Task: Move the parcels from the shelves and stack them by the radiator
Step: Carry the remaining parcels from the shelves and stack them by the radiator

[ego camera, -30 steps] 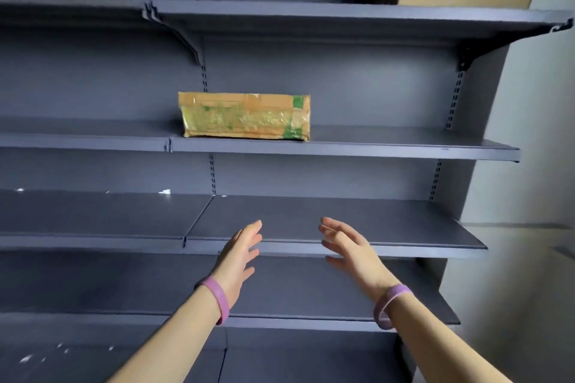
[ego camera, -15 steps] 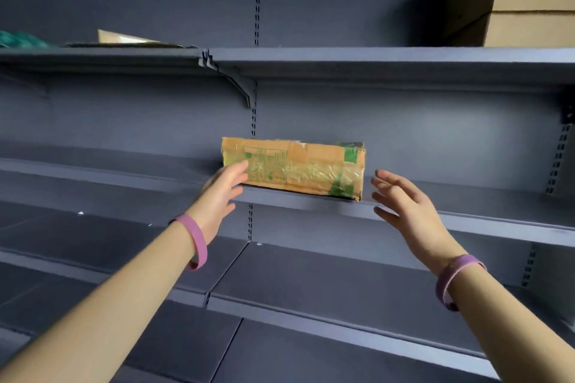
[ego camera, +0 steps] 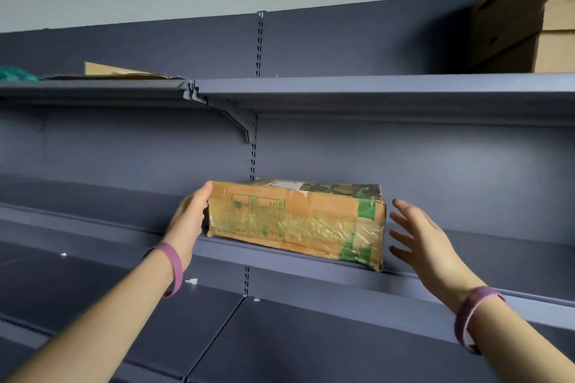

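Note:
A brown cardboard parcel (ego camera: 295,221) with green print and clear tape lies on a grey shelf (ego camera: 451,277) in front of me. My left hand (ego camera: 189,221) presses flat against the parcel's left end, its fingers reaching along that side. My right hand (ego camera: 420,239) hovers just to the right of the parcel's right end with its fingers spread, a small gap between them and the box. Both wrists wear purple bands.
Large cardboard boxes (ego camera: 529,15) are stacked on the top shelf (ego camera: 373,87) at the far right. Flattened cardboard (ego camera: 118,71) and something green (ego camera: 15,73) lie on the top shelf at the left. Lower grey shelves (ego camera: 280,336) run below the parcel.
Both hands rose from the lower shelf to the parcel. My left hand has come against its left end and my right hand has closed in beside its right end. The view moved nearer.

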`<state>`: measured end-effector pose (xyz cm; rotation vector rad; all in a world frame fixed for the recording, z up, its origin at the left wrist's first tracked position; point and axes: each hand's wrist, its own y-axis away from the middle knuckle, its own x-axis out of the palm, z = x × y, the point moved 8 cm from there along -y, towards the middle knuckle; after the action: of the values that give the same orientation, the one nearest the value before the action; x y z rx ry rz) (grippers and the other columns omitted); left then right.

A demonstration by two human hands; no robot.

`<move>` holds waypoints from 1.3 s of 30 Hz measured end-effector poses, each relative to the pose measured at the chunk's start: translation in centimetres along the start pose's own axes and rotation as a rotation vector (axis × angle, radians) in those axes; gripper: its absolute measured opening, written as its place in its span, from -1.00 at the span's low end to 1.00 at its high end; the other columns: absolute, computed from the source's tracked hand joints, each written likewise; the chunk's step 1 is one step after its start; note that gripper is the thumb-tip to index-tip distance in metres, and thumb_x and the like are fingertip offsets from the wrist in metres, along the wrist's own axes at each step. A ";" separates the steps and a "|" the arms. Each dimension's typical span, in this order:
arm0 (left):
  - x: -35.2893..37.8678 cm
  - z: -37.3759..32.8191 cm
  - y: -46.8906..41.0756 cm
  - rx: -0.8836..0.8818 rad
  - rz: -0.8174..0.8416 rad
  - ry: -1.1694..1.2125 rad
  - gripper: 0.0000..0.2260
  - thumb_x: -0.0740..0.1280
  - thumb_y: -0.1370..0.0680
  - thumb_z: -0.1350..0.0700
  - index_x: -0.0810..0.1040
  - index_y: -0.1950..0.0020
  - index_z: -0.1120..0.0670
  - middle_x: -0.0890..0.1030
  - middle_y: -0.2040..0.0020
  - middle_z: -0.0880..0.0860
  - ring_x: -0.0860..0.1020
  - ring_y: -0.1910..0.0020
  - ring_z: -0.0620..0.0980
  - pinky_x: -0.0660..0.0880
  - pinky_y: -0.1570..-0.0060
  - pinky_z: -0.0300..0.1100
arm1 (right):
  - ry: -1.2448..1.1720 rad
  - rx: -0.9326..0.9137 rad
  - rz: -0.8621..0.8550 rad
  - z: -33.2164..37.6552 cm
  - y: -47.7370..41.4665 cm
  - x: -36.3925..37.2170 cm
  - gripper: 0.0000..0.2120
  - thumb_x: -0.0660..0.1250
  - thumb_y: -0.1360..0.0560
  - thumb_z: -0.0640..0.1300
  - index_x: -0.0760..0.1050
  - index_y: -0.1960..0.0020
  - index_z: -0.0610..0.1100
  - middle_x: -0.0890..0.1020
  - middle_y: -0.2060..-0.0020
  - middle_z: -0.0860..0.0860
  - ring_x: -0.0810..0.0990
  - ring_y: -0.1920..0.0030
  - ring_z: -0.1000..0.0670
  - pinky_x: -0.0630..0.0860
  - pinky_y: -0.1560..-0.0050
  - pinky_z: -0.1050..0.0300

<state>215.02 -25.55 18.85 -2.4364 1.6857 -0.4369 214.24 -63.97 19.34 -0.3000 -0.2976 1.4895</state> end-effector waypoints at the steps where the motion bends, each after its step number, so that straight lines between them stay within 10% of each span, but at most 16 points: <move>1: 0.3 0.3 -0.9 -0.011 0.007 -0.007 -0.53 0.27 -0.47 -0.36 0.43 -0.27 -0.14 0.47 -0.34 -0.01 0.43 -0.27 -0.03 0.31 -0.29 -0.08 | -0.012 0.019 0.006 -0.4 -0.5 0.3 -0.76 0.21 -0.54 0.24 0.47 -0.18 0.26 0.48 -0.34 0.10 0.44 -0.35 -0.07 0.35 -0.39 -0.13; 7: 1.5 2.3 -5.0 -0.151 0.077 0.018 -0.20 0.19 -0.38 -0.50 0.35 -0.49 -0.05 0.44 -0.44 0.03 0.44 -0.37 0.07 0.32 -0.40 0.10 | -0.151 0.125 -0.024 -1.8 -2.4 2.5 -0.53 0.21 -0.48 0.32 0.66 -0.10 0.03 0.68 0.05 0.03 0.62 0.09 -0.05 0.57 0.01 0.01; 10: 2.5 2.6 -6.7 -0.218 0.213 0.166 -0.30 0.11 -0.45 -0.48 0.53 -0.33 0.00 0.64 -0.22 0.10 0.61 -0.17 0.13 0.45 -0.27 0.19 | -0.230 0.157 -0.079 -2.6 -3.3 3.0 -0.48 0.23 -0.48 0.31 0.67 -0.12 -0.06 0.69 -0.04 -0.09 0.66 0.00 -0.17 0.57 -0.14 -0.18; 15: 3.2 3.7 -8.5 -0.223 0.285 0.198 -0.41 0.15 -0.49 -0.40 0.64 -0.17 0.02 0.71 -0.06 0.11 0.68 -0.03 0.12 0.52 -0.17 0.18 | -0.345 0.182 -0.166 -3.9 -4.0 3.3 -0.51 0.21 -0.50 0.32 0.72 0.01 -0.02 0.73 0.00 -0.11 0.73 0.07 -0.13 0.65 0.26 0.04; 28: 2.9 3.3 -7.5 -0.234 0.346 0.247 -0.42 0.13 -0.51 -0.38 0.62 -0.21 0.02 0.71 -0.06 0.09 0.66 -0.08 0.11 0.51 -0.20 0.17 | -0.308 0.142 -0.332 -2.6 -2.0 3.8 -0.54 0.21 -0.50 0.30 0.71 0.05 -0.02 0.74 0.08 -0.07 0.73 0.16 -0.09 0.57 0.09 -0.03; 32: 2.1 3.3 -6.4 -0.211 0.438 0.272 -0.43 0.10 -0.54 -0.36 0.63 -0.19 0.03 0.70 -0.07 0.10 0.68 -0.06 0.09 0.58 -0.05 0.07 | -0.314 0.098 -0.259 -1.3 0.2 4.3 -0.61 0.15 -0.50 0.14 0.67 0.22 0.00 0.66 0.31 0.00 0.66 0.34 -0.03 0.57 0.33 0.12; 36: 1.1 3.1 -4.9 -0.156 0.544 0.381 -0.62 0.10 -0.59 -0.06 0.63 -0.11 0.08 0.69 -0.08 0.12 0.69 0.13 0.04 0.57 0.37 -0.15 | -0.314 -0.022 -0.155 1.0 3.9 4.2 -0.61 0.08 -0.42 -0.14 0.70 0.09 -0.11 0.70 0.19 -0.07 0.69 0.21 -0.05 0.60 0.30 0.15; 39: 0.2 2.5 -3.2 -0.084 0.545 0.464 -0.62 0.09 -0.48 0.25 0.57 -0.20 0.13 0.65 -0.08 0.13 0.62 0.13 0.04 0.47 0.31 -0.11 | -0.302 -0.051 -0.195 1.0 6.9 2.6 -0.49 0.09 -0.32 -0.28 0.56 -0.20 -0.23 0.67 -0.01 -0.18 0.63 0.00 -0.19 0.65 0.24 0.06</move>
<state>218.69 -24.67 17.39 -1.8852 2.4859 -0.9043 207.60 -61.00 17.74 -0.0821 -0.5907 1.3337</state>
